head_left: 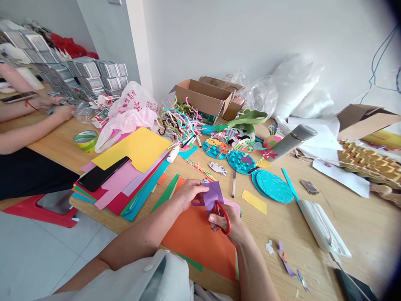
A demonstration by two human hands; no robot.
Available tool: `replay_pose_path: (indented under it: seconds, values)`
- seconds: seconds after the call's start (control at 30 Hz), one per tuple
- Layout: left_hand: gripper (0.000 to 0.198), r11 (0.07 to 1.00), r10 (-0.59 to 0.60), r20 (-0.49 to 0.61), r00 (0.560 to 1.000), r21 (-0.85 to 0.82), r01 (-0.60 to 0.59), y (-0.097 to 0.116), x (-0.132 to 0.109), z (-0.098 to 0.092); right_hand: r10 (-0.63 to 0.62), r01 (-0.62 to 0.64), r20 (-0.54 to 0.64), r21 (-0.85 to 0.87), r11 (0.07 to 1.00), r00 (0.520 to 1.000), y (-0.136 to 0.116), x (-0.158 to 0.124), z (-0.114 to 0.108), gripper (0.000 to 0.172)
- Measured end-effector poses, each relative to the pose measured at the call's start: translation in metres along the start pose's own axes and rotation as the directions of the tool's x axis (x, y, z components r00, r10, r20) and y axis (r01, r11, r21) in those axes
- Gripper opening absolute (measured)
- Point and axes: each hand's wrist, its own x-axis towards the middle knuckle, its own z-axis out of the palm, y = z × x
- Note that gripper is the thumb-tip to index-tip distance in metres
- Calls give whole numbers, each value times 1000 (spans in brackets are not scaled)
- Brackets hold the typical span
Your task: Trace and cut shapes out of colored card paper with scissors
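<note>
Between the thumb and fingers of my left hand (190, 194) is a piece of purple paper (212, 195), held up over a stack topped by an orange sheet (197, 242). My right hand (230, 223) grips red-handled scissors (226, 217), whose blades meet the lower edge of the purple paper and are mostly hidden by it. A curled purple strip hangs below my left fingers. A pen (234, 184) and a yellow paper piece (254, 202) lie just beyond my right hand.
Left is a pile of coloured paper with a black phone (103, 173). Blue discs (275, 186) with paper fish, pipe cleaners (180, 121), a grey bottle (293, 142) and a white power strip (324, 228) surround the work. Another person's hands (61, 108) handle something at far left.
</note>
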Motion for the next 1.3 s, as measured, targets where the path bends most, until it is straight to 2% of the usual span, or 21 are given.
replay_pose_path:
  seconds: [0.17, 0.4, 0.7, 0.97, 1.3]
  values:
    - [33, 997, -34, 35, 999, -65, 36, -2, 3, -2, -2, 1, 25, 54, 999, 1000, 1, -1, -1, 40]
    - [28, 999, 24, -2, 1000, 33, -23, -3, 2, -2, -4, 4, -9, -15, 1000, 1000, 2, 0, 0, 39]
    - [23, 998, 50, -30, 998, 41, -49, 0, -2, 2, 17, -35, -149, -119, 992, 989, 0, 0, 3, 36]
    - [22, 998, 42, -50, 998, 42, -40, -1, 0, 0, 31, -43, -103, -114, 993, 994, -2, 0, 3, 32]
    - [21, 995, 57, -47, 997, 84, -53, -2, 0, 1, 35, -47, -127, -93, 995, 991, 1, 1, 2, 29]
